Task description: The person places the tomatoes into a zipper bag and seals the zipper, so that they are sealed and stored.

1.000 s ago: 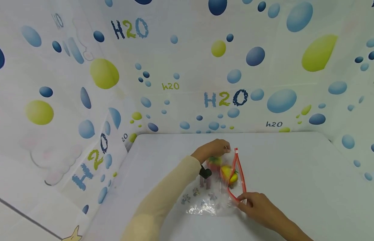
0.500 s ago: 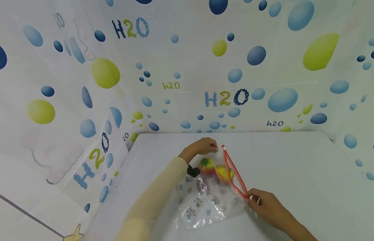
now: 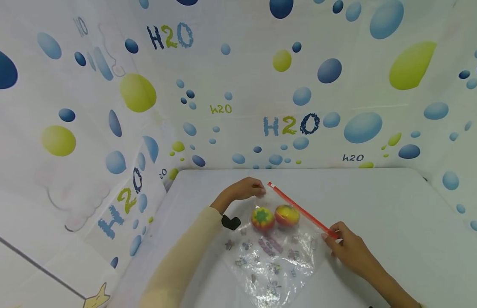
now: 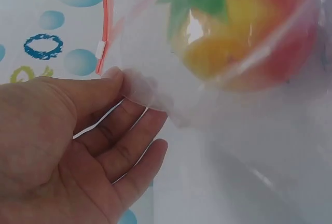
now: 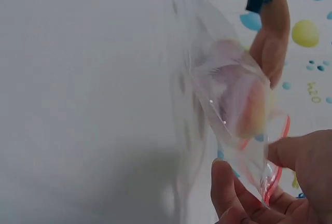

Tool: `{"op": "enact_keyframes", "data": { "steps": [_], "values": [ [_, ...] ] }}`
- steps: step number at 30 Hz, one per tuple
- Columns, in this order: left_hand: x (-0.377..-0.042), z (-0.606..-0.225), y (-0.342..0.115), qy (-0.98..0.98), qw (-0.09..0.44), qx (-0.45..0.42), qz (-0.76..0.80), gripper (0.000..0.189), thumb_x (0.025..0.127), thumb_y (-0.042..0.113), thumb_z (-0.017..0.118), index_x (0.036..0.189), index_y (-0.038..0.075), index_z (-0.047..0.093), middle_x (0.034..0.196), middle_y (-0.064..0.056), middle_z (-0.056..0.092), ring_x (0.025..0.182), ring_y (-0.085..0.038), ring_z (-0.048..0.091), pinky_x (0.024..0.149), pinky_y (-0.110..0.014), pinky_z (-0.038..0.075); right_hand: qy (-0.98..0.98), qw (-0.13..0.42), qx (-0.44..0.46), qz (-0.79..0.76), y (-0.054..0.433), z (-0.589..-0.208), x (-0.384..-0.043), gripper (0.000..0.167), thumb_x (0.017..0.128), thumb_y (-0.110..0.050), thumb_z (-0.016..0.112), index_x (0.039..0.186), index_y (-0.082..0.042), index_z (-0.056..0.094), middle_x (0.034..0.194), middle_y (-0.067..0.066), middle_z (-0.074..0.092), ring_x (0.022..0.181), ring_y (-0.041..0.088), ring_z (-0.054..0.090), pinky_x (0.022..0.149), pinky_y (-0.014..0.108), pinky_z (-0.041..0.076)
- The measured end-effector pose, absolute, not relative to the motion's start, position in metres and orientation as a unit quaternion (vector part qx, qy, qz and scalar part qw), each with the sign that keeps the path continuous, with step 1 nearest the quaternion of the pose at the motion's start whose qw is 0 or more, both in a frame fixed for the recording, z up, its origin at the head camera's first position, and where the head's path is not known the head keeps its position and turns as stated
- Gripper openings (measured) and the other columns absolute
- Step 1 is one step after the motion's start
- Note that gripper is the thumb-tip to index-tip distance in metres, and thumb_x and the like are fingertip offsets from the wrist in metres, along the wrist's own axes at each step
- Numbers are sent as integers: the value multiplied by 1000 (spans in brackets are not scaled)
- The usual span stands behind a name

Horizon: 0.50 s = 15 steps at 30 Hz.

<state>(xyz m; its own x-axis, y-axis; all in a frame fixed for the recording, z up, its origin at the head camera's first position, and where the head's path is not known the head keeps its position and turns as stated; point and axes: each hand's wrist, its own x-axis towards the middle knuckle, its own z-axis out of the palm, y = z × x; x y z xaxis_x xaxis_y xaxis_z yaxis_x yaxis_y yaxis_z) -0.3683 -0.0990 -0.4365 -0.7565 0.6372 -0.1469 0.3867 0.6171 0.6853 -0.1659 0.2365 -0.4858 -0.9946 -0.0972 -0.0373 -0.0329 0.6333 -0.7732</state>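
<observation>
A clear zip bag (image 3: 277,269) printed with small figures hangs slanted between both hands above the white table, its red zip strip (image 3: 304,211) running from upper left to lower right. Inside lie two round red-and-yellow fruits; one fruit (image 3: 263,218) shows green leaves on top, the other fruit (image 3: 287,214) sits beside it. The left hand (image 3: 244,189) pinches the bag near the strip's far end, thumb against fingers, by the white end piece (image 4: 100,49). The right hand (image 3: 351,248) pinches the strip's near end; in the right wrist view the thumb (image 5: 285,152) presses the bag.
The white table (image 3: 377,205) spreads under the bag. Behind and to the left stands a sheet wall (image 3: 246,77) printed with blue and green bubbles and H2O lettering. A dark piece (image 3: 231,222) is at the left cuff.
The strip's open loop has drawn together into one straight line. The left hand has moved left, the right hand slightly right and up, and the bag has spread flatter, its bottom hanging nearer.
</observation>
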Motion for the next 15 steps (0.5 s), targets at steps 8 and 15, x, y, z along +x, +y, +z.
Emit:
{"op": "enact_keyframes", "data": {
  "steps": [8, 15],
  "values": [
    [-353, -436, -123, 861, 177, 278, 388, 26, 110, 23, 58, 114, 2, 72, 108, -8, 75, 104, -17, 70, 102, -39, 55, 909, 32, -61, -411, 248, -476, -186, 42, 103, -34, 69, 125, -7, 45, 90, 5, 72, 76, 18, 61, 59, 29, 48],
    [-337, -431, -137, 851, 145, 265, 429, 26, 110, 27, 59, 115, 6, 73, 108, -6, 74, 105, -19, 69, 104, -46, 54, 900, -26, -107, -421, 251, -467, -197, 40, 103, -24, 71, 128, -6, 47, 93, 4, 72, 82, 15, 64, 67, 25, 49]
  ]
}}
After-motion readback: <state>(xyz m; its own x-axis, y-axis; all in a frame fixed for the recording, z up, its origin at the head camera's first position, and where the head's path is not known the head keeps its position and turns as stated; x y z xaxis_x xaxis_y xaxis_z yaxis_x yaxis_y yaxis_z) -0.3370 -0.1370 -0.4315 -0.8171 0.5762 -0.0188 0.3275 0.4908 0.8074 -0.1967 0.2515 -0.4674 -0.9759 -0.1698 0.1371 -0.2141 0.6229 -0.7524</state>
